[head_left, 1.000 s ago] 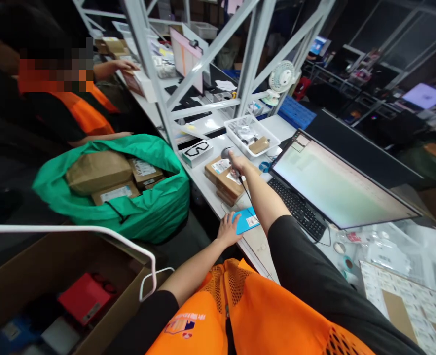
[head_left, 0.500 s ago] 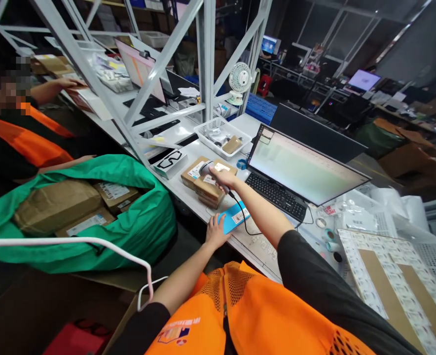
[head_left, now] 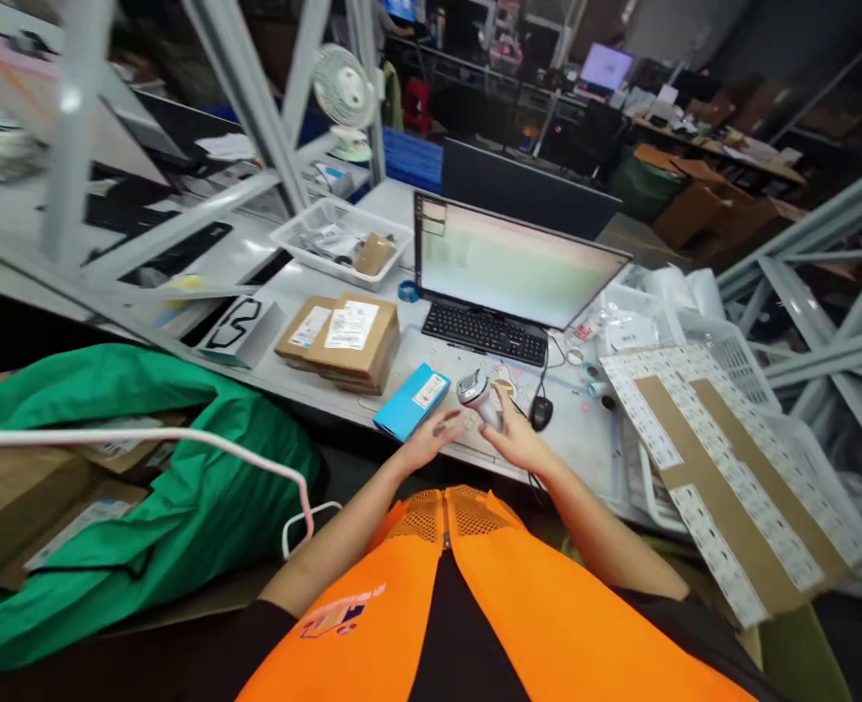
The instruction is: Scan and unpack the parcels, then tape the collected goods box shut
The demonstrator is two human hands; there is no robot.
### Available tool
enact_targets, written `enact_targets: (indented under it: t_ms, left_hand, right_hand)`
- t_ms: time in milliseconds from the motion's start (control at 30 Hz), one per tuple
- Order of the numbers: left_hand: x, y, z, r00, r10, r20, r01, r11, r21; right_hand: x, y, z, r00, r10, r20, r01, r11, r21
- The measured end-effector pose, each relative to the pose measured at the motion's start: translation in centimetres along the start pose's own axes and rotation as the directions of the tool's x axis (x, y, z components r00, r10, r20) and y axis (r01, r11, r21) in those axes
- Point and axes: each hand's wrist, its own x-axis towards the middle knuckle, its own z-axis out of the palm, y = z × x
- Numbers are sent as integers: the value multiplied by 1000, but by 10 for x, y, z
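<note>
A grey barcode scanner [head_left: 473, 388] with a cord rests on the desk in front of the keyboard. Around its handle is my right hand [head_left: 519, 439], thumb and fingers spread apart rather than wrapped tight. My left hand [head_left: 431, 441] is open, slightly blurred, just beside the near right end of a blue box [head_left: 411, 402] with a white label. Left of that box stand stacked brown cardboard boxes [head_left: 358, 341] with shipping labels. A white box with a black outline [head_left: 239, 330] sits farther left.
Behind are a keyboard [head_left: 484, 331], a monitor [head_left: 519, 258] and a white basket [head_left: 343, 244] of small items. A mouse [head_left: 540, 412] lies right of my right hand. Labelled cardboard [head_left: 724, 468] leans at right. A green bag [head_left: 218, 468] of parcels and metal frame posts stand left.
My right hand has brought the scanner from the brown boxes back rightward to the desk and its fingers have loosened. My left hand has come off the blue box. The view has turned right.
</note>
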Motion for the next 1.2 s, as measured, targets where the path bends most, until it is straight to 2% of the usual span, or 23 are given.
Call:
enact_targets:
  t_ms: [33,67,133,200,233,300,333,367,433,500,600,700,800,867,933,1000,1033,1067,1100,1200]
  left_hand:
    - [-1,2,11,992,-29,126,55,977,-204]
    - [-1,2,23,979,-68,194,135,924,-357]
    - [-4,-1,43,967,-183,179,251,815,-521]
    - [-7,-5,54,946,-307,102,306,746,-591]
    - [-8,-8,56,930,-360,77,329,719,-612]
    - [-11,-12,53,897,-440,49,365,673,-643]
    - [-12,-14,50,884,-467,29,368,657,-658]
    - [-13,-16,46,876,-482,7,361,646,-673]
    - [-13,-18,41,874,-484,-33,326,636,-699]
    - [-13,-18,37,883,-467,-52,293,634,-716]
    - [-16,-13,32,888,-456,-64,265,619,-739]
    - [-24,0,25,888,-456,-57,247,578,-778]
    - [-24,18,19,892,-452,0,262,518,-814]
    - [-22,30,20,894,-443,72,301,473,-828]
    - [-20,42,27,896,-423,138,335,439,-834]
    - [-19,53,36,900,-396,181,352,418,-838]
    - [-19,57,40,903,-383,196,357,412,-838]
    - [-18,60,45,904,-371,212,365,410,-836]
    - [-18,61,48,904,-361,229,375,410,-832]
    - [-16,60,56,897,-339,285,414,411,-812]
  right_hand:
    - [-8,10,15,1000,-18,-20,17,999,-37]
    - [-14,19,30,1000,-27,-11,26,997,-69]
    - [-20,37,54,998,-31,50,35,996,-84]
    - [-19,60,61,996,-57,71,60,997,-39]
    - [-16,74,57,998,-61,27,61,998,-18]
    - [-3,108,34,984,18,-177,-21,1000,-19]
    - [7,126,19,945,93,-312,-110,993,-37]
    - [20,143,2,887,169,-429,-215,975,-61]
    - [52,171,-26,791,225,-568,-355,926,-128]
    - [83,191,-41,770,209,-603,-386,905,-179]
    - [105,210,-40,786,210,-582,-379,907,-184]
    - [95,227,-31,764,285,-579,-443,884,-150]
    - [79,240,-28,737,330,-590,-468,879,-93]
    - [70,240,-27,689,350,-635,-486,873,-46]
    - [60,236,-23,607,418,-676,-548,836,25]
    - [47,229,-16,541,535,-649,-632,768,106]
    - [41,225,-11,534,594,-601,-665,735,135]
    - [34,222,-6,557,650,-517,-680,714,166]
    - [28,220,-2,599,690,-406,-678,707,202]
    - [17,215,4,728,679,-93,-615,708,348]
